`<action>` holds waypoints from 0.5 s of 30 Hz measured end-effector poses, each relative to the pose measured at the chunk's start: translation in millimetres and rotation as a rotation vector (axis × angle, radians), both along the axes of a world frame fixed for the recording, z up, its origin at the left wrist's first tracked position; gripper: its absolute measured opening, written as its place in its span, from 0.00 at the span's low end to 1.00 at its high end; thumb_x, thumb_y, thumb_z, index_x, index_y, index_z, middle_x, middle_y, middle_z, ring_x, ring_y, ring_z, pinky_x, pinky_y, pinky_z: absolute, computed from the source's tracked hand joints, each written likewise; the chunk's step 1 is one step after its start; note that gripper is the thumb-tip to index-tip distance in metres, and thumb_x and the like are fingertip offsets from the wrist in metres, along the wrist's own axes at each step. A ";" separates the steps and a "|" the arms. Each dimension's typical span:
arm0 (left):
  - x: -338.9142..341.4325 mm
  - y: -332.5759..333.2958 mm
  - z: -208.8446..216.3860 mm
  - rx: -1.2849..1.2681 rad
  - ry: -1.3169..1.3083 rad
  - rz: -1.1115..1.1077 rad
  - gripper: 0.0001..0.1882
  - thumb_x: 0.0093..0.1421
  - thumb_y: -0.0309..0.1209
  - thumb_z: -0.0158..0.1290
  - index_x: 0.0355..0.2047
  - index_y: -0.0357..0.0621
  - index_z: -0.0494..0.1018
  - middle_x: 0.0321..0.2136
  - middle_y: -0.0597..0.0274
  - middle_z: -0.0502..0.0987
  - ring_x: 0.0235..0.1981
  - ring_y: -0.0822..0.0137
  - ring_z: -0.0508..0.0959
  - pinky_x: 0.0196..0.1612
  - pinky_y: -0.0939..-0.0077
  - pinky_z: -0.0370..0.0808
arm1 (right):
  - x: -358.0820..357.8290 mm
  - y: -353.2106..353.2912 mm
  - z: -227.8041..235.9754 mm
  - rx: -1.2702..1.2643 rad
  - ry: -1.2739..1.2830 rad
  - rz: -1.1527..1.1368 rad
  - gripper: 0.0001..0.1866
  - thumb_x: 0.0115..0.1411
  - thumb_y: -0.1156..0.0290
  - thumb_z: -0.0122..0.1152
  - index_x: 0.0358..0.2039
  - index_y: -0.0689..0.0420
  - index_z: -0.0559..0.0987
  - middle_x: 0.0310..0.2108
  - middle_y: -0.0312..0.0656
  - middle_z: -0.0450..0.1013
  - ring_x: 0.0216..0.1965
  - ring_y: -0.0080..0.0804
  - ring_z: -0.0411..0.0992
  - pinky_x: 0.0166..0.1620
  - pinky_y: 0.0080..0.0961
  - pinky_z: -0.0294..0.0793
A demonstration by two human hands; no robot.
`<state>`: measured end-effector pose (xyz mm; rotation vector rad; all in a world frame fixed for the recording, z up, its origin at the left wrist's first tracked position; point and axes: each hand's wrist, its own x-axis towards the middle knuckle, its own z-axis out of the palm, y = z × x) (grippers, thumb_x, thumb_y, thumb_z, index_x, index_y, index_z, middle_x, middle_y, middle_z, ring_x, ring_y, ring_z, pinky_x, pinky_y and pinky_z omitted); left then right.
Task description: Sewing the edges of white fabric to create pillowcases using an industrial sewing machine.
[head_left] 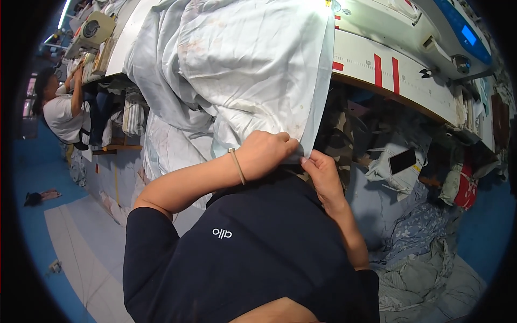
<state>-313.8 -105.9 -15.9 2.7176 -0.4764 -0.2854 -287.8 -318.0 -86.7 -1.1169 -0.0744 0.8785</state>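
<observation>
Head view, L to R: another person [60, 110] seated far left at a sewing machine. Left hand [264, 155] closed on hem of pale white-blue cotton sheet [242, 64] draped off white worktable [398, 70]; right hand [322, 173] pinches same hem, just beside.

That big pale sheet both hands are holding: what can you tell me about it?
The pale sheet looks like thin, smooth woven cloth, whitish with a faint bluish cast and dim blotchy markings. It lies heaped and creased over the white worktable, and its lower part hangs off the near edge. The left hand and the right hand pinch its lower corner side by side, each grip closed on the hem, close to the person's dark shirt.
</observation>
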 end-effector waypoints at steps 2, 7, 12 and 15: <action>3.4 1.5 14.3 0.015 -0.065 -0.068 0.10 0.54 0.30 0.57 0.36 0.43 0.74 0.34 0.57 0.75 0.30 0.53 0.80 0.31 0.59 0.77 | -0.4 -4.4 7.8 -0.088 -0.036 0.018 0.08 0.70 0.78 0.55 0.45 0.66 0.81 0.32 0.27 0.75 0.34 0.10 0.67 0.38 0.15 0.67; 21.5 -14.6 45.1 -0.074 -0.260 -0.277 0.13 0.49 0.30 0.57 0.36 0.43 0.79 0.38 0.61 0.74 0.42 0.60 0.76 0.40 0.65 0.78 | -2.8 -10.3 14.1 -0.106 -0.131 0.011 0.07 0.69 0.78 0.56 0.44 0.65 0.81 0.29 0.27 0.73 0.34 0.12 0.66 0.37 0.17 0.66; 36.5 -14.7 -0.6 -0.144 -0.069 -0.427 0.11 0.50 0.29 0.57 0.35 0.41 0.79 0.40 0.60 0.74 0.45 0.59 0.75 0.45 0.68 0.78 | 20.1 -25.9 21.1 -0.493 -0.690 0.019 0.12 0.63 0.79 0.60 0.47 0.59 0.82 0.38 0.42 0.76 0.37 0.27 0.71 0.42 0.23 0.71; 39.2 -14.1 -0.7 -0.203 -0.102 -0.448 0.09 0.50 0.27 0.57 0.33 0.40 0.78 0.38 0.59 0.74 0.44 0.58 0.75 0.45 0.67 0.78 | 50.0 -3.5 38.8 -0.614 -1.388 -0.274 0.27 0.50 0.85 0.66 0.53 0.56 0.81 0.53 0.44 0.73 0.55 0.44 0.69 0.59 0.38 0.68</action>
